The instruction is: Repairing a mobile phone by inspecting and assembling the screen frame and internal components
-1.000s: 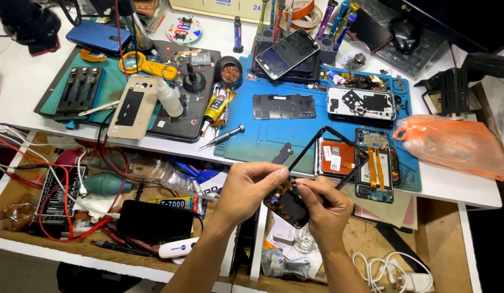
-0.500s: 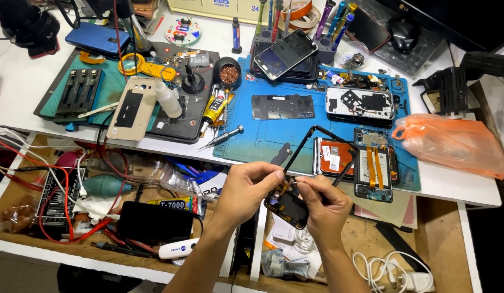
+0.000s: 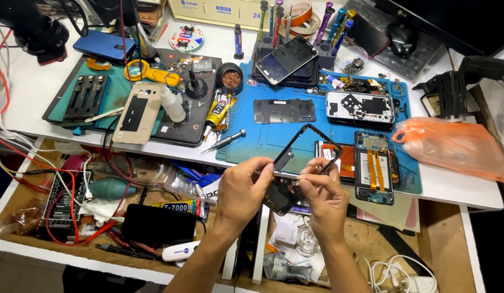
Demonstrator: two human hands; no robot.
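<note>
Left hand (image 3: 244, 190) fingers curled, thumb and fingertips pinching the left edge of a black phone frame (image 3: 303, 157). Right hand (image 3: 323, 192) fingers bent, thumb and index pressed together on a small part at the frame's lower middle; what the part is, too small to tell. Frame held tilted, upper end over the front edge of the blue mat (image 3: 273, 138), lower end over the open drawer (image 3: 371, 244), between both hands. A dark piece hangs at the frame's lower end, touching both hands.

Just beside the right hand, on the mat: opened phone with orange cables (image 3: 374, 168), and an orange-backed part (image 3: 344, 160) partly behind the frame. Farther up the mat: dark metal plate (image 3: 284, 110), white phone back with parts (image 3: 360, 107), stack of phones with dark screens (image 3: 284, 59). Screwdriver (image 3: 225, 141) lies at the mat's left edge, near the left hand. Orange plastic bag (image 3: 453, 146) on the white table (image 3: 29, 103), well to the right.

Left of the mat: glue tube (image 3: 218, 111), white bottle (image 3: 171, 104), beige phone cover (image 3: 138, 113), green mat (image 3: 108, 81) with a black holder, yellow tool (image 3: 149, 72), blue phone (image 3: 104, 47).

In the drawer under the hands: black box (image 3: 157, 225), teal blower bulb (image 3: 108, 188), red wires (image 3: 62, 217), white cables (image 3: 393, 271), papers.
</note>
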